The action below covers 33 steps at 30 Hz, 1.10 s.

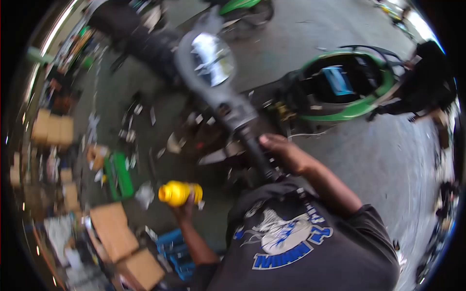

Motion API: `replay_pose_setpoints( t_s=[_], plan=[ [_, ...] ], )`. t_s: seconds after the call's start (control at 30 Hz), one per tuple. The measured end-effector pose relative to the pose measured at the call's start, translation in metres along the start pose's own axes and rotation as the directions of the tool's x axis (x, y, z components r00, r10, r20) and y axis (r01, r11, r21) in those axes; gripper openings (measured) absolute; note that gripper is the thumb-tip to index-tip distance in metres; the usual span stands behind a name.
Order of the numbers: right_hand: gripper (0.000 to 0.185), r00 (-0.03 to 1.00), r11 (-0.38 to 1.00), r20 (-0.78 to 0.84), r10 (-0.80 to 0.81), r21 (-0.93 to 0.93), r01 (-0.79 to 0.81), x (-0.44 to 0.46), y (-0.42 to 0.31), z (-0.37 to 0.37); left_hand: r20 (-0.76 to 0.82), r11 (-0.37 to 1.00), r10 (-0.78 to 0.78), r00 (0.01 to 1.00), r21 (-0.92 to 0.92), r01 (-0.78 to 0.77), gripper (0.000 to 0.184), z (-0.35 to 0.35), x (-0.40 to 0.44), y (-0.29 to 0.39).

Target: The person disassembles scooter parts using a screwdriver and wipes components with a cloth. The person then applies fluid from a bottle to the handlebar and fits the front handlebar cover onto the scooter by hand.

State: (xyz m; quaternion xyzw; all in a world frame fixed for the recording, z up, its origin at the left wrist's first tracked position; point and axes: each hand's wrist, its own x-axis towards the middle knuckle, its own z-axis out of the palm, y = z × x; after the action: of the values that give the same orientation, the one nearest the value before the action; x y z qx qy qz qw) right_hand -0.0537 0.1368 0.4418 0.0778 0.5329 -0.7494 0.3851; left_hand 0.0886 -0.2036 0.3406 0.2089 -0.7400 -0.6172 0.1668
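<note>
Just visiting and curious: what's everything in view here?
Bottle: one, yellow, left of centre
Bar: one, black, centre
Ring-shaped part: one, grey, above centre
Vehicle body: one, green-rimmed, upper right
Object: one, blue, inside vehicle body
Cardboard boxes: several, brown, left
Case: one, green, left
Crates: count unclear, blue, lower left
Vehicle part: one, green, top
Other person: one, dark clothes, right
Shirt: one, dark, bottom
Left hand: one, bare, holding bottle
Right hand: one, bare, beside bar
</note>
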Motion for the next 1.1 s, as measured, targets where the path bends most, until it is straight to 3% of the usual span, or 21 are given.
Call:
replay_pose_setpoints(
  t_s=[0.07, 0.1, 0.13, 0.17, 0.2, 0.27, 0.3, 0.4, 0.57, 0.8, 1.1],
  plan=[
    [0.071, 0.996, 0.997, 0.04, 0.074, 0.033, -0.076, -0.005, -0.009, 0.016, 0.034, 0.989, 0.128, 0.991, 0.064, -0.13, 0.057, 0.006, 0.018, 0.054],
    [0.074, 0.994, 0.996, 0.062, 0.091, 0.002, -0.091, -0.002, -0.007, 0.017, 0.012, 0.941, 0.274, 0.962, 0.205, -0.271, 0.058, 0.012, 0.028, 0.084],
    [0.072, 0.998, 0.988, -0.011, 0.059, -0.143, -0.06, 0.005, 0.002, 0.013, 0.033, 0.858, 0.335, 0.942, 0.401, -0.32, 0.06, 0.012, 0.037, 0.099],
    [0.072, 0.997, 0.986, 0.003, 0.071, -0.154, -0.07, 0.006, 0.005, 0.013, 0.1, 0.757, 0.421, 0.901, 0.509, -0.41, 0.063, 0.018, 0.046, 0.12],
    [0.067, 0.998, 0.994, 0.017, 0.055, -0.093, -0.053, 0.009, 0.006, 0.014, 0.164, 0.638, 0.507, 0.846, 0.588, -0.496, 0.062, 0.026, 0.052, 0.14],
    [0.045, 0.998, 0.999, 0.065, 0.025, 0.042, -0.028, 0.011, 0.002, 0.024, 0.267, 0.478, 0.522, 0.81, 0.695, -0.537, 0.06, 0.043, 0.064, 0.16],
    [0.045, 0.997, 0.998, 0.076, 0.029, 0.047, -0.033, 0.013, 0.004, 0.024, 0.342, 0.385, 0.517, 0.785, 0.726, -0.57, 0.06, 0.051, 0.071, 0.167],
    [0.03, 0.992, 0.994, 0.125, 0.009, 0.112, -0.023, 0.023, 0.015, 0.016, 0.447, 0.282, 0.515, 0.731, 0.717, -0.637, 0.062, 0.076, 0.088, 0.169],
    [0.027, 0.996, 0.973, 0.086, -0.018, 0.231, -0.002, 0.018, 0.014, 0.036, 0.493, 0.236, 0.442, 0.749, 0.742, -0.628, 0.063, 0.1, 0.105, 0.172],
    [0.031, 0.996, 0.978, 0.084, -0.017, 0.21, -0.001, 0.025, 0.016, 0.044, 0.558, 0.156, 0.467, 0.686, 0.711, -0.685, 0.059, 0.106, 0.121, 0.179],
    [0.047, 0.967, 0.934, 0.252, 0.036, 0.336, -0.122, 0.032, 0.016, 0.055, 0.583, 0.054, 0.515, 0.629, 0.71, -0.702, 0.066, 0.099, 0.139, 0.173]
  ],
)
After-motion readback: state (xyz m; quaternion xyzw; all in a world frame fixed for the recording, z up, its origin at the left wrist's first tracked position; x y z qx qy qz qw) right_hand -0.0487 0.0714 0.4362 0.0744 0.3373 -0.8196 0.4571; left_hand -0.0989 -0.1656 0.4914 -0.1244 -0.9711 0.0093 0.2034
